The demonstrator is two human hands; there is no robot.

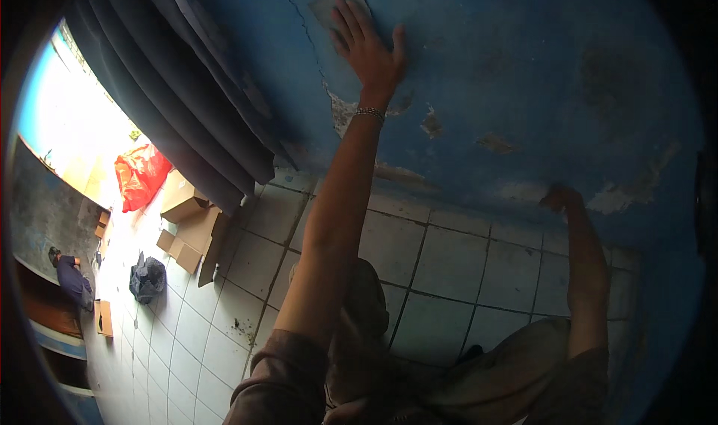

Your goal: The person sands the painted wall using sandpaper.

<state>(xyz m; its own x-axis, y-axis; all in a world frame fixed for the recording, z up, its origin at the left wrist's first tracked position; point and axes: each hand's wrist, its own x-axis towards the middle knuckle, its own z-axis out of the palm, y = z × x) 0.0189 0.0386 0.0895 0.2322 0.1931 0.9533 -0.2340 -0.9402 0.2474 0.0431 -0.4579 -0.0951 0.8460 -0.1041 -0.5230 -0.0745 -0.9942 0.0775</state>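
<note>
My left hand [367, 49] lies flat on the blue wall [477, 54], fingers spread over a thin greyish sheet [335, 11], perhaps sandpaper, which it presses to the surface. A patterned bracelet circles that wrist. A dark crack runs down the wall to the left of the hand, ending in a patch of bare plaster [341, 113]. My right hand [561, 198] is low at the wall, near peeled paint [519, 191] just above the floor. Its fingers look curled, but shadow and blur hide whether it holds anything.
A dark grey curtain [185, 82] hangs at the left. Beyond it, cardboard boxes [193, 231], a red plastic bag [140, 175] and a black plastic bag [147, 279] stand on the tiled floor [449, 262]. Another person [73, 279] is at the far left.
</note>
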